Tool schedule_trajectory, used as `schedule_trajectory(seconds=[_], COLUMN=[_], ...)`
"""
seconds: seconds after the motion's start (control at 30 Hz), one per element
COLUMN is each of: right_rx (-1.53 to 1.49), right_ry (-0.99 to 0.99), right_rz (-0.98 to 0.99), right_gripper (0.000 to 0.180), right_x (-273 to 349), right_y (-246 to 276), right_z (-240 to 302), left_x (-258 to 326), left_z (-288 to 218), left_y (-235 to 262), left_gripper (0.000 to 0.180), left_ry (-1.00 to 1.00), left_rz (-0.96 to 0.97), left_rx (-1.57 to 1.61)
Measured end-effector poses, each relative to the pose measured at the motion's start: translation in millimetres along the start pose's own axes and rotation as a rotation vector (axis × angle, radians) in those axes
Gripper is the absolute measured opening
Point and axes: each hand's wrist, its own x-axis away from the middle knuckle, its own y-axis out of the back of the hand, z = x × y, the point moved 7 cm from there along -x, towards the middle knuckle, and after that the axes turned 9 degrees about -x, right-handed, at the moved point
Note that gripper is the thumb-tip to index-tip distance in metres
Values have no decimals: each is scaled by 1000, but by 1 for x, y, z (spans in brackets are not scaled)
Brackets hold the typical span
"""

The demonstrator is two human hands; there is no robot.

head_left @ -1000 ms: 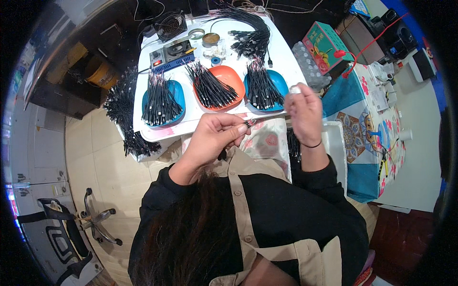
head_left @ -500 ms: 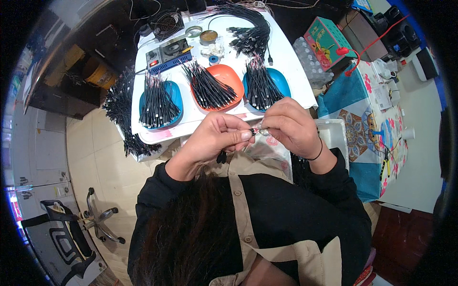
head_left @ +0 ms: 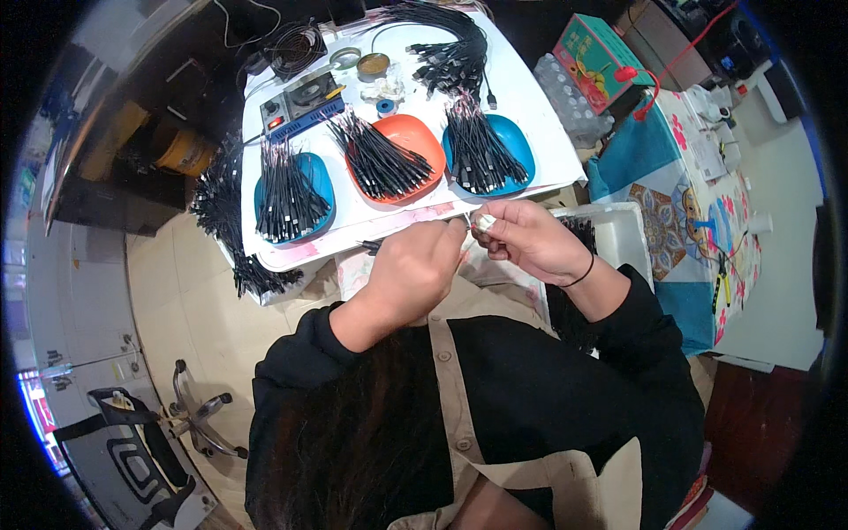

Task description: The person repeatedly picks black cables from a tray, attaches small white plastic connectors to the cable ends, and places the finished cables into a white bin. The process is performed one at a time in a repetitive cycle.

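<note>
My left hand point(head_left: 413, 269) is closed on a black cable point(head_left: 371, 246), whose dark ends poke out on the hand's left side. Close beside it, my right hand point(head_left: 534, 243) pinches thin wire ends point(head_left: 470, 226) between thumb and fingers. Something white point(head_left: 485, 223) shows at the right thumb tip; I cannot tell what it is. Both hands are raised in front of the table's near edge. Beyond them, bunches of black cables point(head_left: 290, 199) lie across a left blue tray point(head_left: 326, 181), an orange tray point(head_left: 413, 132) and a right blue tray point(head_left: 514, 141).
On the white table point(head_left: 539, 97) are a blue-grey device with a lit red switch point(head_left: 296, 110), round tins point(head_left: 373, 66), a blue spool point(head_left: 386, 107) and a cable bundle point(head_left: 446, 53). A white bin point(head_left: 623, 234) stands right. More cables hang left. An office chair point(head_left: 132, 450) stands lower left.
My left hand has turned so its back faces up, and the cable ends now show on its left. My right hand has turned and lowered slightly. The view has shifted a little.
</note>
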Motion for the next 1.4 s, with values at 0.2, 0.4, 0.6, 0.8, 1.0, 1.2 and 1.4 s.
schedule_trajectory(seconds=[0.2,0.4,0.6,0.8,1.0,1.2,1.4], right_rx=[1137,1418,399,701,1279,1281,759], right_ry=[1054,1338,264,607,1222,1111,777], right_rz=[-105,-93,-81,-27,31,-128,59], right_gripper=[25,30,11,16,21,16,20], right_x=[48,53,11,24,47,37,30], right_y=[-38,-61,-11,-24,-60,-57,-45], right_z=[60,63,17,43,66,52,44], left_x=[16,19,10,17,25,13,25], left_z=[30,26,-12,26,33,17,24], left_y=[-8,-12,3,-6,-23,6,5], left_gripper=[15,15,37,20,16,12,12], left_ry=[506,571,-104,362,724,286,386], left_rz=[78,90,-65,90,229,-34,-22], left_rx=[612,805,-134,496,1233,445,662])
